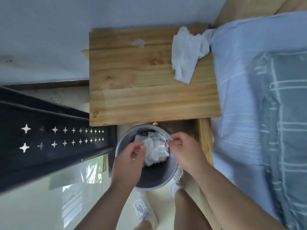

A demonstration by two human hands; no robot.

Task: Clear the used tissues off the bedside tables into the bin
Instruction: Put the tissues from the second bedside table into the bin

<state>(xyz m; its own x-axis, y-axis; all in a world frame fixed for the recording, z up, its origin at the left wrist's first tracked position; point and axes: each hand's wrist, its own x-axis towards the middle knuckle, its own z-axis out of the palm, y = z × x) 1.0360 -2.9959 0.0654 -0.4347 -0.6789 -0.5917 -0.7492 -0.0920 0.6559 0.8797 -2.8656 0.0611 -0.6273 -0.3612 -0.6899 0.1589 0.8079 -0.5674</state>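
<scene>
Both hands are held over the round grey bin [149, 178], which stands on the floor just in front of the wooden bedside table [149, 97]. The left hand [131, 161] is loosely curled, its fingers half closed at the edge of a crumpled white tissue [155, 149]; whether the tissue is pinched or only touched cannot be told. The right hand [184, 150] is pinched with thumb and forefinger at the bin's far rim, perhaps on a corner of tissue, though this is not clear. The crumpled tissue lies inside the bin.

The step in hand is judged to be the release into the bin. It is done well if the fingers are opened fully over the middle of the bin, so that no corner is left draped over the rim, and if the wad is pressed down lightly to leave room.

2 things are left on the table: a large white tissue [187, 53] at the far right corner, touching the blue bedding [249, 80], and a small pale scrap [138, 42] near the far edge. The large tissue is best gathered into 1 wad before it is lifted.

No brand, label or writing can be read anywhere.
</scene>
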